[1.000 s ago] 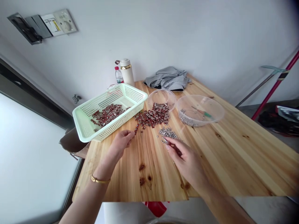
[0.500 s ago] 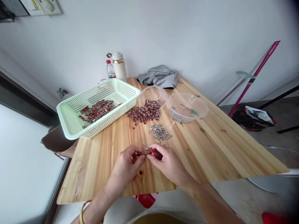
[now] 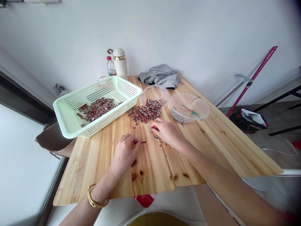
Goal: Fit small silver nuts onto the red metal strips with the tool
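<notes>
A small dark-red strip (image 3: 143, 142) sticks out from the pinched fingers of my left hand (image 3: 126, 150), low over the wooden table. Further forward and to the right, my right hand (image 3: 167, 131) holds a red-handled screwdriver (image 3: 155, 127), its thin metal shaft pointing left. That hand is over the small silver metal pieces (image 3: 157, 137) and hides part of them. Just beyond it lies a pile of red and grey strips (image 3: 145, 112), reaching to a round clear container (image 3: 153, 91). To its right, a clear bowl (image 3: 204, 108) holds silver pieces and a green-handled tool.
A pale green basket (image 3: 94, 127) with many strips stands at the left on the wooden table (image 3: 94, 169). Behind are a white flask (image 3: 121, 66), a red-capped bottle (image 3: 111, 67) and grey cloth (image 3: 161, 76). A cardboard box (image 3: 53, 139) is beside the table's left edge.
My hands have separated. My right hand moved forward with the screwdriver to the silver pieces, while my left hand stayed near its place, still holding a strip. The view shifted slightly.
</notes>
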The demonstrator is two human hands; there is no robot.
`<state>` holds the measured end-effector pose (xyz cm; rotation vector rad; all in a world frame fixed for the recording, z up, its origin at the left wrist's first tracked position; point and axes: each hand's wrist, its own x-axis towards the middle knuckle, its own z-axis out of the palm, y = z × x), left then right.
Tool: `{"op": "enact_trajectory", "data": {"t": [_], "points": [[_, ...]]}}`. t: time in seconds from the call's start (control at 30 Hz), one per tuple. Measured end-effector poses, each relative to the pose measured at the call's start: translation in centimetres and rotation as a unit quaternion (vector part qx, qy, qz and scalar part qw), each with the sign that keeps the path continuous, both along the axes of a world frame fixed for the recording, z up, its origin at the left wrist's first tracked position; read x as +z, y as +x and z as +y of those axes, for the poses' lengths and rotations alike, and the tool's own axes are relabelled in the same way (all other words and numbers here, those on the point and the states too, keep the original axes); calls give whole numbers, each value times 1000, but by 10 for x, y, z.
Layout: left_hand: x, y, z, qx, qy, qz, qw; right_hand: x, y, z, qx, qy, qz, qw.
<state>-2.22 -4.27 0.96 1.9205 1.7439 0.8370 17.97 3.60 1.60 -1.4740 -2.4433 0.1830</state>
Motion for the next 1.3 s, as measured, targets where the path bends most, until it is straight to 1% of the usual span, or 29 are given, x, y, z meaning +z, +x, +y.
{"op": "enact_trajectory", "data": {"t": [0.17,0.23,0.27,0.37,0.43,0.57,0.7,0.83,0.97,1.07,1.13,1.23,1.3], "points": [[0,5,2,2,-25,28,999,7,-5,0,4,-16,-18,1000],[0,6,1,12,-38,47,998,9,-5,-5,5,-23,2,1000],[0,7,0,15,-39,58,997,8,-5,-9,8,-29,27,999],[-2,8,-2,18,-25,83,996,1,-11,-28,28,-43,126,991],[-4,8,-2,20,-16,88,996,-7,-16,-40,38,-24,153,987],[-4,6,-1,16,-12,86,996,-21,-24,-53,52,26,113,992],[-3,4,1,11,-16,77,997,-26,-24,-54,58,33,80,995],[-5,3,2,11,-18,83,996,-24,-24,-55,58,41,51,996],[-8,2,2,12,-17,99,995,-20,-22,-62,84,53,29,995],[-10,2,0,9,-7,90,996,-17,-18,-66,99,48,45,993],[-10,1,-1,7,-2,84,996,-14,-15,-66,104,18,71,992],[-11,1,-1,11,5,74,997,-8,-10,-67,82,-24,122,989],[-11,1,-1,17,5,75,997,-7,-10,-72,50,-26,133,990]]}}
